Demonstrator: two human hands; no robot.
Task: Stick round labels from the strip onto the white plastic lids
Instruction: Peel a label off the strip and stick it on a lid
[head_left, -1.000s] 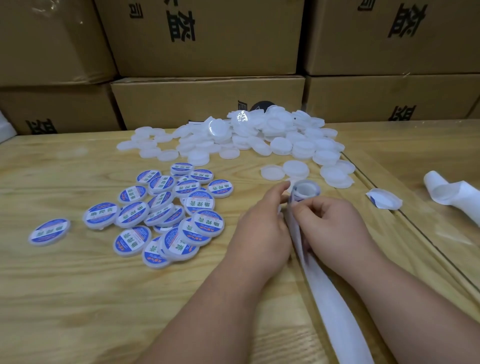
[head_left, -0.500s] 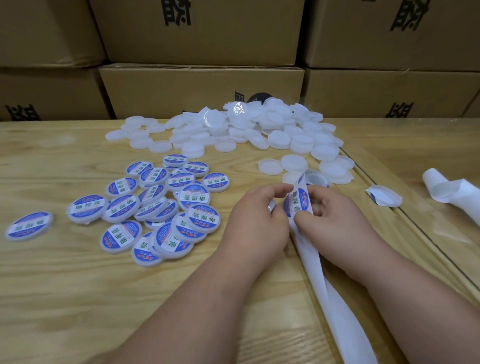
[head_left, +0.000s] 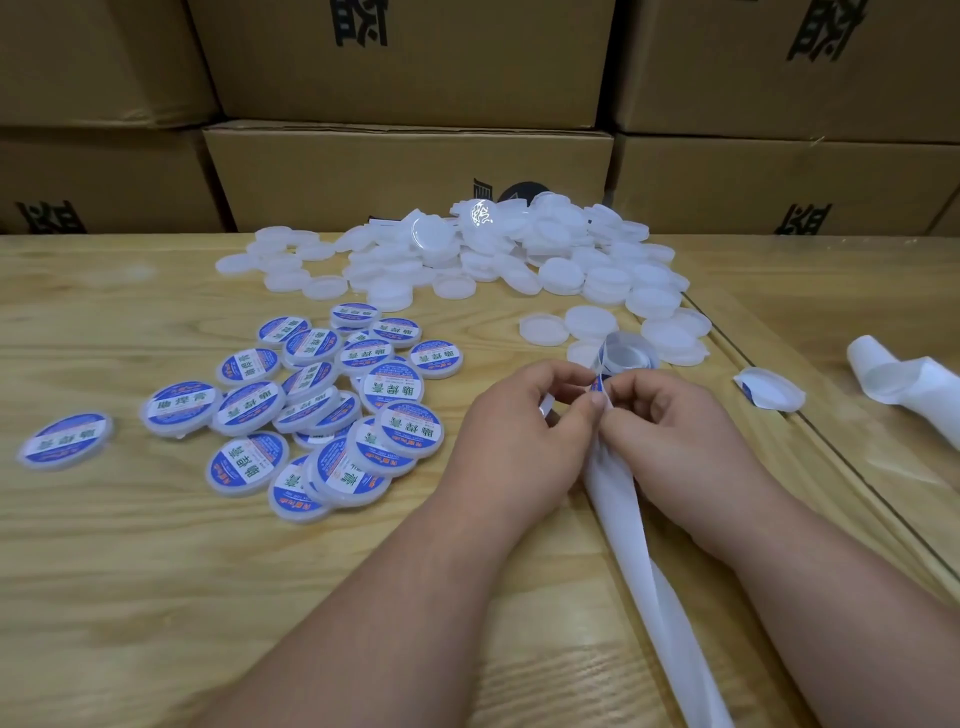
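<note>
My left hand (head_left: 530, 436) and my right hand (head_left: 675, 431) meet over the wooden table. Between their fingertips stands a blue round label (head_left: 598, 385), which my left thumb and fingers pinch. A sliver of white lid (head_left: 544, 404) shows under my left fingers. My right hand grips the white backing strip (head_left: 636, 551); it trails toward me and curls up beyond the fingers. Blank white lids (head_left: 519, 254) are heaped at the back. Labelled lids (head_left: 332, 410) lie in a cluster to the left.
A lone labelled lid (head_left: 65, 439) lies far left. On the right lie a crumpled backing piece (head_left: 769, 389) and a loose coil of used strip (head_left: 904, 384), past a groove in the table (head_left: 810, 431). Stacked cardboard boxes (head_left: 410, 171) wall off the back.
The label that stood face-on between my hands is now turned edge-on and lower between my fingertips. The strip's curl has risen behind them. The view has tilted slightly.
</note>
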